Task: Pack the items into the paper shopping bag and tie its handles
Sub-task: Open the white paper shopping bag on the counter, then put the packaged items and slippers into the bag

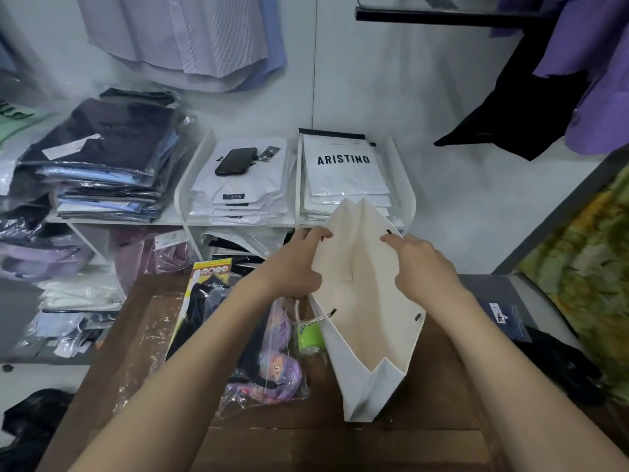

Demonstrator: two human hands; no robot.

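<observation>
A white paper shopping bag (366,301) stands on the brown table (143,335), its mouth spread wide and its inside empty. My left hand (294,264) grips the bag's left rim, fingers curled over the edge. My right hand (420,267) pinches the right rim near a black handle knot. Left of the bag lie a clear plastic packet with a purple-pink item (275,373), a dark garment in a yellow-labelled packet (207,294), and a small green object (309,337) with a striped cord.
White shelves behind the table hold stacks of wrapped shirts (343,175), with a black phone (235,161) on one stack. More wrapped clothes (109,158) pile up at the left. Purple and black garments (544,97) hang at the upper right. A dark blue packet (507,318) lies right of the bag.
</observation>
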